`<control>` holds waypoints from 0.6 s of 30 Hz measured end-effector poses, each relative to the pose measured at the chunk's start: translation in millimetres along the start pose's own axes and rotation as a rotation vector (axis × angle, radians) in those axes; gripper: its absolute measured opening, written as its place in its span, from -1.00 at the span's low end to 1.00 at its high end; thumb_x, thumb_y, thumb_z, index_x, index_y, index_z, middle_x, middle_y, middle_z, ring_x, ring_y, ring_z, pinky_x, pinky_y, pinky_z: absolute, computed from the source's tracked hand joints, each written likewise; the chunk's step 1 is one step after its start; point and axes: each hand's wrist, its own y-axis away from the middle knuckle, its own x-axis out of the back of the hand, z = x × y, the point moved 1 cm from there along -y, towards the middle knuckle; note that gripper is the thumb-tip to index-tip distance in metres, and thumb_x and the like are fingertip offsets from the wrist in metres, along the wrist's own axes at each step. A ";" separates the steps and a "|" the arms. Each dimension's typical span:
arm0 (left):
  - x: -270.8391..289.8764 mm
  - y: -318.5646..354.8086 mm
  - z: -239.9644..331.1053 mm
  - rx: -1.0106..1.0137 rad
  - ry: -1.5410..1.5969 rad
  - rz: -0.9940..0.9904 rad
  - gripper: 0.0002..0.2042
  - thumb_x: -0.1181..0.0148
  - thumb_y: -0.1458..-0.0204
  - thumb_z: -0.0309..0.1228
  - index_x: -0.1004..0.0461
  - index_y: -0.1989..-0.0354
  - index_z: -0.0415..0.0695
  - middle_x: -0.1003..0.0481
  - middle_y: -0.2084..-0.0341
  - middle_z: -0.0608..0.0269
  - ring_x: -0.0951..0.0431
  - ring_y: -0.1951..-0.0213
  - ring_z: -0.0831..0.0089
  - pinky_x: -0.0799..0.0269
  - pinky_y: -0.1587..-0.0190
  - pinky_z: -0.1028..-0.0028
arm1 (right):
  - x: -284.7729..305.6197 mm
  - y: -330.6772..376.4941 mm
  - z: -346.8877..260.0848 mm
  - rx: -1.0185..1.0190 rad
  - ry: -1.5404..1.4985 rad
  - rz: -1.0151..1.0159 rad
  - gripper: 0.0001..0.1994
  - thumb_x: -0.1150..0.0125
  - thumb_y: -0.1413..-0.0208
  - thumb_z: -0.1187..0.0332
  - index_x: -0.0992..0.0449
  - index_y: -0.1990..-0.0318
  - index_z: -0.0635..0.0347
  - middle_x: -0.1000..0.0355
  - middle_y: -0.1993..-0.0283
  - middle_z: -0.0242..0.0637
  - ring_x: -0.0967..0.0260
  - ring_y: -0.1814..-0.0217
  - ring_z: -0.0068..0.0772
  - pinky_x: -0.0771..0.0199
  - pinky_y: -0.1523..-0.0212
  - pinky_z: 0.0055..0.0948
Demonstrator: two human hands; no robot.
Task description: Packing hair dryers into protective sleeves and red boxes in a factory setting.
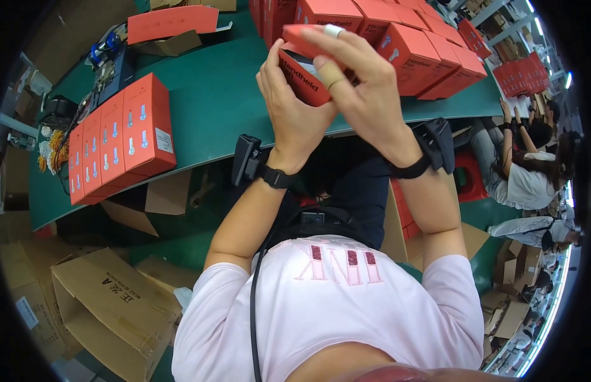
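Over the near edge of the green table, my left hand (pixel 290 121) grips a small red cardboard box (pixel 302 81) by its side. The top of this box stands partly open, and something pale shows inside. My right hand (pixel 370 86) is closed over the box's raised red flap, its fingers along the top and the thumb at the opening. Tan tape wraps the right thumb, and a white band circles one finger. What lies deeper in the box is hidden.
A row of red boxes (pixel 156 121) stands on the green table (pixel 209 108) at left. Stacked red boxes (pixel 410 57) fill the far right side. A flat red box piece (pixel 172 24) lies at the back. Brown cartons (pixel 114 305) stand below; other people (pixel 531 159) sit at right.
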 end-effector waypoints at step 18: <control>0.0 4.6 -5.5 0.082 0.149 -0.034 -0.11 -0.52 0.07 -0.32 -0.03 -0.36 -0.27 -0.25 -0.19 -0.04 -0.32 -0.22 0.16 -0.27 -0.25 0.22 | -14.2 -7.7 -2.0 0.267 0.514 -0.183 -0.57 -0.28 -0.03 0.22 -0.53 -0.09 0.04 -0.44 -0.06 -0.11 -0.38 -0.13 -0.12 -0.47 -0.03 -0.09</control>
